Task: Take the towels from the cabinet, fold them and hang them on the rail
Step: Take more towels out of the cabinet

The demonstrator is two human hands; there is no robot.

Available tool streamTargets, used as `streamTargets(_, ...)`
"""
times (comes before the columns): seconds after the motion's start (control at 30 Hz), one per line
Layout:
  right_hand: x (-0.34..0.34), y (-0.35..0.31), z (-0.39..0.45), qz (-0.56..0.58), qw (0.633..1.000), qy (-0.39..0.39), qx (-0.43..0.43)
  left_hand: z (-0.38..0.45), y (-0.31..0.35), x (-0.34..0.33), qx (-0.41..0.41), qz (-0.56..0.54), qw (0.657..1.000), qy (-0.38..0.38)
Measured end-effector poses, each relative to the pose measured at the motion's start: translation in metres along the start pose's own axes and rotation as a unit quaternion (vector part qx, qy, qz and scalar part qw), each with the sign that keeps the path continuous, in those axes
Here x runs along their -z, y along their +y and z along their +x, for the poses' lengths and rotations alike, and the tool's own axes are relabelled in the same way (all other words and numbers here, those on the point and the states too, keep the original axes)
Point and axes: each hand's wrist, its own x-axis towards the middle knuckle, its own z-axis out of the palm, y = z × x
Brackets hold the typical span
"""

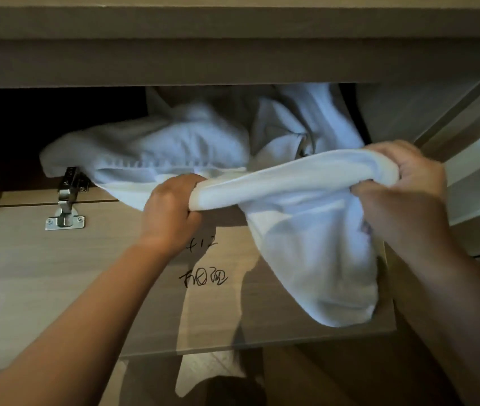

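A white towel (pixel 300 218) stretches between my two hands in front of the open cabinet (pixel 174 63), and its lower part hangs down over the flap door. My left hand (pixel 171 205) grips its bunched left end. My right hand (pixel 408 183) grips the bunched right end, fingers curled into the cloth. More crumpled white towels (pixel 156 145) lie inside the cabinet behind, one spilling over the front edge near the hinge. No rail is in view.
The cabinet's flap door (pixel 57 273) hangs open downward below my arms, with black handwriting (pixel 202 278) on its inner face and a metal hinge (pixel 67 197) at the left. The cabinet's left interior is dark. A pale wall or panel (pixel 478 159) stands at the right.
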Motion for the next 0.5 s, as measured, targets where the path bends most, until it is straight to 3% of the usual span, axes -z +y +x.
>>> streamTargets(0.03, 0.0, 0.0, 0.003, -0.03, 0.999, 0.002, -0.03, -0.003, 0.005, 0.003, 0.026, -0.056, 0.998, 0.004)
streamTargets(0.1, -0.001, -0.007, 0.0, -0.084, 0.996, -0.039, -0.001, -0.009, 0.015, 0.012, 0.062, -0.143, 0.988, 0.021)
streamTargets(0.2, -0.007, -0.023, -0.015, -0.056, 0.974, -0.195, 0.103, -0.007, 0.032, 0.031, 0.105, -0.239, 0.964, 0.048)
streamTargets(0.3, -0.029, -0.03, -0.02, -0.066, 0.942, -0.299, 0.138, -0.005, 0.055, 0.048, 0.11, -0.329, 0.938, 0.002)
streamTargets(0.4, -0.049, -0.036, -0.023, 0.066, 0.939, -0.323, 0.093, -0.004, 0.073, 0.061, 0.077, -0.383, 0.919, -0.049)
streamTargets(0.5, -0.051, -0.033, -0.025, 0.182, 0.946, -0.266, 0.005, -0.006, 0.078, 0.069, 0.031, -0.444, 0.892, -0.081)
